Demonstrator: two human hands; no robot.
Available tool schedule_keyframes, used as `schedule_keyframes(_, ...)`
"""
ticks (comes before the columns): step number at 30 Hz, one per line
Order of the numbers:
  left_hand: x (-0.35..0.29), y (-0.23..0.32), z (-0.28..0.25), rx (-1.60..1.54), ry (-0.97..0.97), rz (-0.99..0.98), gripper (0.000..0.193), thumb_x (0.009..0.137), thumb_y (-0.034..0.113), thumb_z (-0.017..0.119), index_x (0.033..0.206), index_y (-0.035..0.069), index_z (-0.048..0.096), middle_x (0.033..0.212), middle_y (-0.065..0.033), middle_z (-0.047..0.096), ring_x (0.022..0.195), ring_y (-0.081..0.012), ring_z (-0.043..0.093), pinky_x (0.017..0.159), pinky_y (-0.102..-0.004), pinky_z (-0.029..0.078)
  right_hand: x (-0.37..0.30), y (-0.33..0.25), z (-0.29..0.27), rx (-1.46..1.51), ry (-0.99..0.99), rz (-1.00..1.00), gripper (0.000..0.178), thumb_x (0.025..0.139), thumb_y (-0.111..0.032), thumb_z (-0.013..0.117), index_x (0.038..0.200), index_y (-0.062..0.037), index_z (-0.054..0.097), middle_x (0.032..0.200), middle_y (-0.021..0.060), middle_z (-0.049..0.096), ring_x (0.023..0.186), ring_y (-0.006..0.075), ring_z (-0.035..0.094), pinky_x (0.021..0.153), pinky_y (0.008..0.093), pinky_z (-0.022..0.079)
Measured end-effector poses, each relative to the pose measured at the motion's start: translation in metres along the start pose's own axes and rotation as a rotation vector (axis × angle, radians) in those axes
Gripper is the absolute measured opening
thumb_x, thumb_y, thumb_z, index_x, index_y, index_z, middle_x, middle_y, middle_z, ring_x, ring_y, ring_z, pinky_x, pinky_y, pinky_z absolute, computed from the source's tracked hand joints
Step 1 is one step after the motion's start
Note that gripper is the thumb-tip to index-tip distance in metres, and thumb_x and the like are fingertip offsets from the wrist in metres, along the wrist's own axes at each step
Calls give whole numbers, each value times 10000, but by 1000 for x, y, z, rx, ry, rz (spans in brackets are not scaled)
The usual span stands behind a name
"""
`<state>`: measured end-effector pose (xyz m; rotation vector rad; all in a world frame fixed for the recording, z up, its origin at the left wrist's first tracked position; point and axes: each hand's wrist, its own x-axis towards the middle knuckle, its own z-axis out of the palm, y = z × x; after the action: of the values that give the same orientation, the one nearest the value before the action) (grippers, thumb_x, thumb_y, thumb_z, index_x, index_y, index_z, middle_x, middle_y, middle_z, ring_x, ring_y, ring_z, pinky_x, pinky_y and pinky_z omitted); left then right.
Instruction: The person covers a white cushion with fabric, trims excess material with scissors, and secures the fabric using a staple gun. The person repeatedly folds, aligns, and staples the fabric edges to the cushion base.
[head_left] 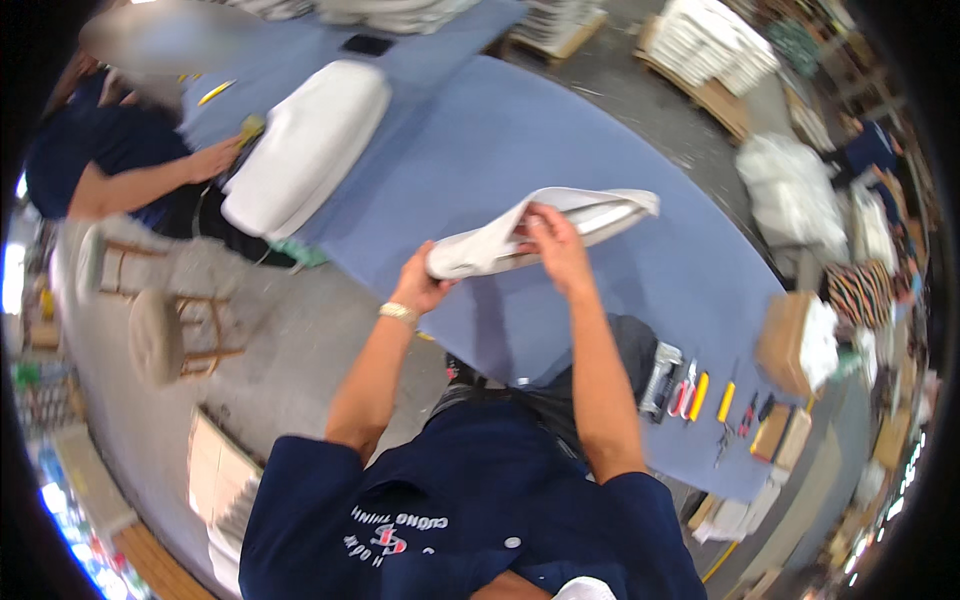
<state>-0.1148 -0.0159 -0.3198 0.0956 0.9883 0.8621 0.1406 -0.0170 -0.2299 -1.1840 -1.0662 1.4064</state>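
A white fabric cover point(481, 249), long and folded, is held up over the blue table point(420, 180). My left hand point(421, 280) is closed round its left end, with a watch on the wrist. At the middle of the cover, my right hand point(553, 245) grips the edge of an opening, its fingers partly hidden by the cloth. The cover's right end tapers to a narrow tip and extends unsupported past my right hand. The inside of the opening shows only in part.
To the left, another person's hand point(213, 160) holds a yellow tool beside a white padded cushion point(310, 145). A stapler point(660, 380), scissors point(685, 390) and yellow-handled cutters point(698, 396) lie at the right edge of the table. A cardboard box point(787, 343) stands beyond; a stool point(160, 335) is at lower left.
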Motion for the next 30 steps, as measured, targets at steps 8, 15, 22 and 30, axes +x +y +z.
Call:
schedule_keyframes(8, -13, -4, -4, 111, 136, -17, 412, 1065, 462, 532, 1304, 141, 630, 1147, -26, 731, 925, -198, 720, 543, -316, 499, -27, -5, -64, -114, 205, 76, 322, 1069, -130, 559, 1375, -34, 592, 1276, 112, 666, 1018, 211, 719, 793, 336, 622)
schedule_keyframes(15, 9, 4, -34, 164, 120, -48, 390, 1043, 501, 555, 1214, 166, 661, 1011, -1, 745, 780, -174, 716, 467, -239, 460, 6, -2, -159, -778, 822, -195, 494, 822, -54, 772, 1291, -98, 623, 1349, 176, 602, 1183, 363, 615, 949, 438, 544)
schedule_keyframes(22, 13, 15, -28, 141, 155, -127, 413, 1022, 512, 575, 1131, 130, 688, 871, -39, 720, 625, -188, 652, 406, -214, 437, 25, 10, -199, -707, 525, -338, 226, 893, -244, 803, 1041, -86, 739, 1228, 163, 673, 1140, 345, 643, 1027, 440, 506)
schedule_keyframes(30, 24, 21, -43, 212, 150, -99, 366, 1026, 472, 595, 1143, 137, 683, 891, -28, 721, 651, -181, 661, 422, -263, 416, 15, -17, -194, -810, 483, -190, 331, 978, -359, 700, 984, -29, 725, 922, 124, 697, 829, 258, 662, 767, 378, 515)
